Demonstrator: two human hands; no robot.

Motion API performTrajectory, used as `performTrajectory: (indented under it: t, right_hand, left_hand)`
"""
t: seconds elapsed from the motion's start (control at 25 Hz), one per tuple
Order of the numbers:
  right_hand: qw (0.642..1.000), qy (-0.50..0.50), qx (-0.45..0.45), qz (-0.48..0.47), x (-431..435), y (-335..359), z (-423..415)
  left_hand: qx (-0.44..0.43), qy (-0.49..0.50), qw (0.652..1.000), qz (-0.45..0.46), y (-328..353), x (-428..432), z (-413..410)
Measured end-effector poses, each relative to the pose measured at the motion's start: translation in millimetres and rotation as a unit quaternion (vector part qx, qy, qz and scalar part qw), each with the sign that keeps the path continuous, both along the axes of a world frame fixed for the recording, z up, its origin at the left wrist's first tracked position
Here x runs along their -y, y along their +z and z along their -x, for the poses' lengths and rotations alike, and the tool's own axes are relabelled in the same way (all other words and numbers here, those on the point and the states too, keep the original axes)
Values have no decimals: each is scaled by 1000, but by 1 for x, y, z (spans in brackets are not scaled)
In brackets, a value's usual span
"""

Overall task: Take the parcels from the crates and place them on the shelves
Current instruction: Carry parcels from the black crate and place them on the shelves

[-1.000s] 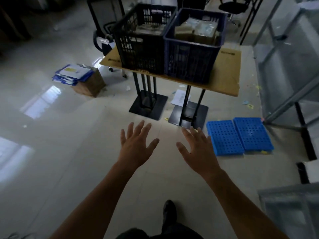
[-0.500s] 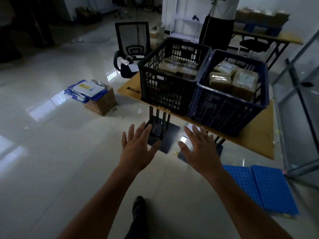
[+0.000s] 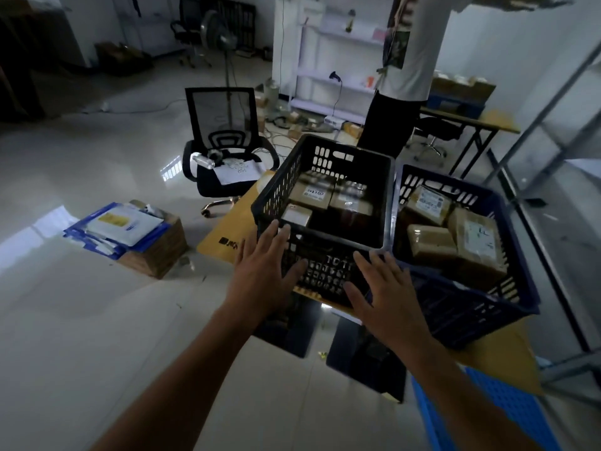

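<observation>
A black crate (image 3: 387,203) and a blue crate (image 3: 517,265) stand side by side on a small wooden table (image 3: 227,229). Brown taped parcels with white labels lie in both: some in the black crate (image 3: 312,195) and some in the blue one (image 3: 429,244). My left hand (image 3: 260,271) is stretched out with fingers spread, in front of the black crate's near left corner. My right hand (image 3: 387,301) is spread the same way before the near wall where the two crates meet. Both hands hold nothing. Grey metal shelves (image 3: 559,131) rise at the right.
A black office chair (image 3: 224,148) stands behind the table. A cardboard box topped with blue folders (image 3: 130,232) sits on the floor at the left. A person (image 3: 403,79) stands beyond the crates. Blue plastic pallets (image 3: 487,415) lie at lower right.
The view has risen and closed in on the crates. Both spread hands have gone forward, from over the floor to just in front of the black crate's near wall.
</observation>
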State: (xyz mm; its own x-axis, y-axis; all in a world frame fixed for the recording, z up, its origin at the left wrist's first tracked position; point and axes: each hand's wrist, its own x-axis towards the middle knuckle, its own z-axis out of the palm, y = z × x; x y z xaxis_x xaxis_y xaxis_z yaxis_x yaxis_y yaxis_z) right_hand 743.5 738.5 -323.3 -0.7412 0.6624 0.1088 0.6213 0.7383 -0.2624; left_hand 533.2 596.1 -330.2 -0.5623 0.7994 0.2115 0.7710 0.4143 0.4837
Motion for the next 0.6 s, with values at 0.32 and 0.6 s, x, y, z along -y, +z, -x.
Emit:
performTrajectory:
  t: [0.32,0.6]
  right_hand:
    - [1000,-5,27,-10,-125,-17,94]
    - [996,8,75,46,-222,-47,148]
  left_hand:
    - [-24,-81,986,142,-9,-158,100]
    - [-7,-119,928,354,-75,-283,166]
